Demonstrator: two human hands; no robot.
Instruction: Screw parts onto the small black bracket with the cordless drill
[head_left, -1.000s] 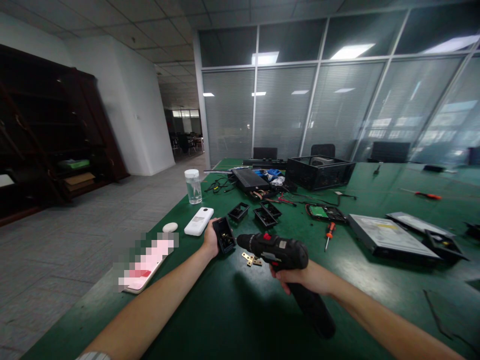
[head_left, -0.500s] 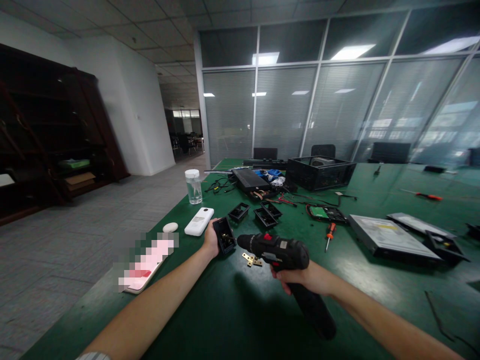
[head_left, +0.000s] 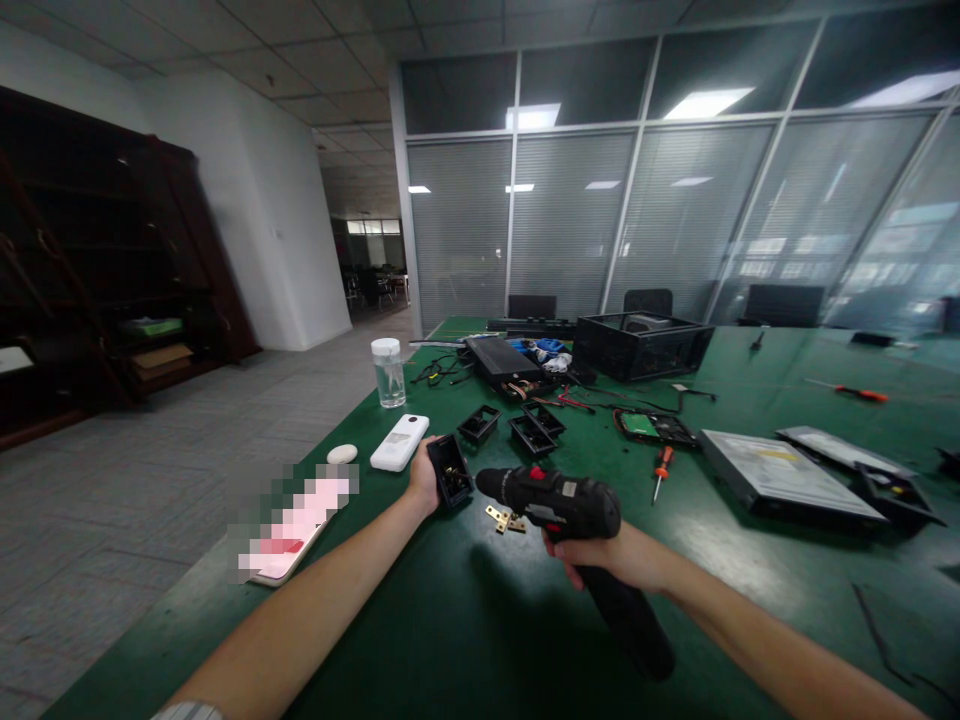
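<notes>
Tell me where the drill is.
The drill is right of centre in the head view, in the right hand, close to the black box in the left hand.

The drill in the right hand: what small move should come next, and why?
Probably ease the drill toward the black box: the right hand grips it, nose facing the box, which the left hand holds with brass-coloured parts showing inside.

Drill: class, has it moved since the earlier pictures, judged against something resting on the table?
No. Against the brass pieces lying on the table, the drill shows no clear shift in any direction.
</notes>
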